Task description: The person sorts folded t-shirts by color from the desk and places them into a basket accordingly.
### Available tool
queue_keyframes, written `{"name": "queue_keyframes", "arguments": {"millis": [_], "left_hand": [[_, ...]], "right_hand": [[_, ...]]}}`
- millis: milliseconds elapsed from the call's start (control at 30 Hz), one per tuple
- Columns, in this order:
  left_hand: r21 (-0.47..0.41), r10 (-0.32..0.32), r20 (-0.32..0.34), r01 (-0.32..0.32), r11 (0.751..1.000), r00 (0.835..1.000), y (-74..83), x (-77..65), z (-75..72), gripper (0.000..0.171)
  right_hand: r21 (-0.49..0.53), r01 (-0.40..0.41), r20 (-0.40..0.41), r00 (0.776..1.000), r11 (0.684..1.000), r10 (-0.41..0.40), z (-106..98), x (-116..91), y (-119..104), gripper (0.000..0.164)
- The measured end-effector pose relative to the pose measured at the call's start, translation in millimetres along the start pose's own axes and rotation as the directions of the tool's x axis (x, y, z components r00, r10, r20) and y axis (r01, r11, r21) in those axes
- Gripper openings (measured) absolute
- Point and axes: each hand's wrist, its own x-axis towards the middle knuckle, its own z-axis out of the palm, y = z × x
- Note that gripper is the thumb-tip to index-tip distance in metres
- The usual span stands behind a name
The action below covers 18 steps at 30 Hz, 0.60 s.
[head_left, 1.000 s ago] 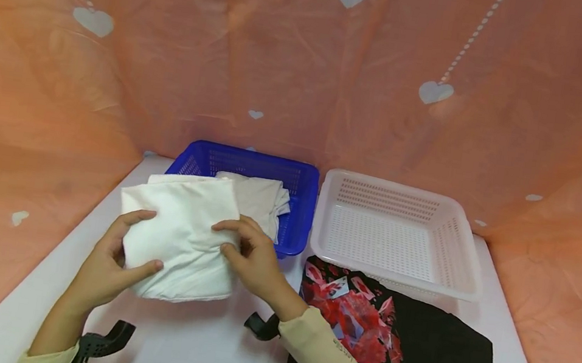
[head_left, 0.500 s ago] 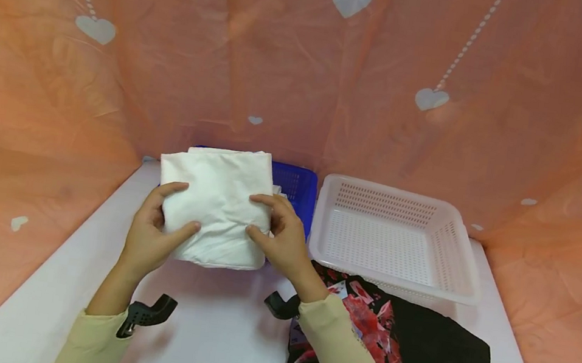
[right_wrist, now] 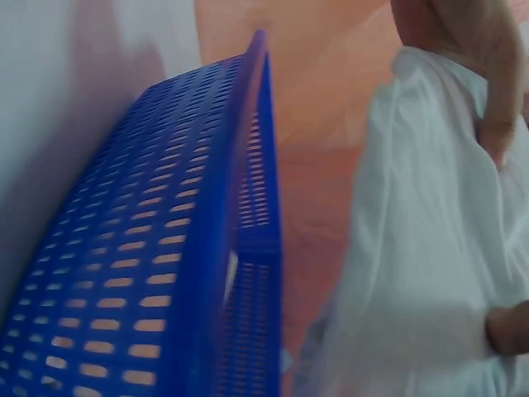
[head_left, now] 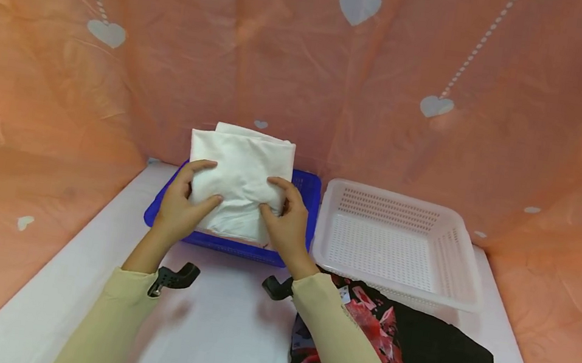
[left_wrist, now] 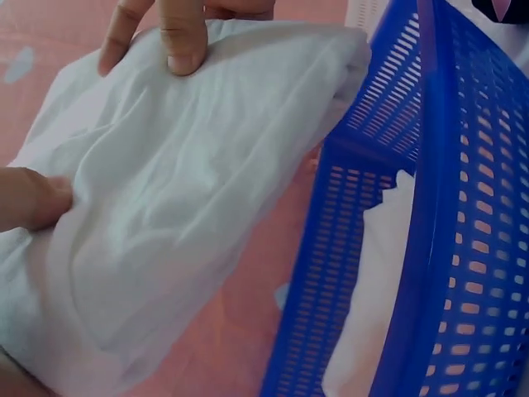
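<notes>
A folded white cloth [head_left: 243, 166] is held up by both hands over the blue basket [head_left: 238, 248]. My left hand [head_left: 180, 201] grips its left side, thumb on the near face. On the opposite side my right hand [head_left: 288, 218] pinches the edge between thumb and fingers. In the left wrist view the cloth [left_wrist: 182, 174] is a thick folded bundle, raised above the basket's rim [left_wrist: 426, 165]. Another white cloth [left_wrist: 380, 289] lies inside the basket; the held bundle hides it in the head view. The right wrist view shows the bundle [right_wrist: 421, 223] beside the basket wall [right_wrist: 157, 223].
A white plastic basket [head_left: 376, 248] with perforated sides stands right of the blue one. In front of it lies a black garment [head_left: 450, 356] with a red floral part [head_left: 381, 334], partly under the right sleeve. An orange sheet with hearts [head_left: 297, 53] hangs behind and at both sides.
Both hands have carried the folded white cloth forward and to the right, from in front of the blue basket to over it. The right hand keeps its hold on the cloth's side.
</notes>
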Motion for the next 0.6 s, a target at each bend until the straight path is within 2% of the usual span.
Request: {"name": "queue_keyframes", "arguments": {"millis": [67, 200, 300, 367, 467, 600], "left_hand": [[0.002, -0.005, 0.003, 0.005, 1.0, 1.0, -9.2, 6.7, 3.7, 0.055], [0.03, -0.042, 0.026, 0.041, 0.999, 0.999, -39.6, 17.9, 8.9, 0.057], [0.11, -0.078, 0.051, 0.072, 0.991, 0.996, -61.6, 23.0, 11.8, 0.058], [0.16, -0.089, 0.067, 0.078, 0.984, 0.994, -70.9, 24.6, 13.4, 0.059], [0.216, -0.108, 0.091, 0.087, 0.972, 0.99, -80.7, 25.4, 15.5, 0.06], [0.251, -0.156, 0.132, 0.119, 0.961, 0.979, -90.5, 26.3, 17.0, 0.06]], "right_hand": [[0.0, 0.0, -0.029, 1.0, 1.0, 0.0, 3, 3, 6, 0.043], [-0.014, -0.017, -0.034, 0.999, 1.0, 0.016, 7, 6, 17, 0.043], [-0.023, -0.046, -0.019, 0.999, 0.999, 0.046, 11, 6, 29, 0.043], [-0.026, -0.075, -0.005, 0.997, 0.997, 0.075, 14, 6, 43, 0.044], [-0.035, -0.152, 0.021, 0.988, 0.988, 0.153, 17, 6, 64, 0.047], [-0.052, -0.265, 0.047, 0.962, 0.963, 0.267, 20, 6, 82, 0.051]]}}
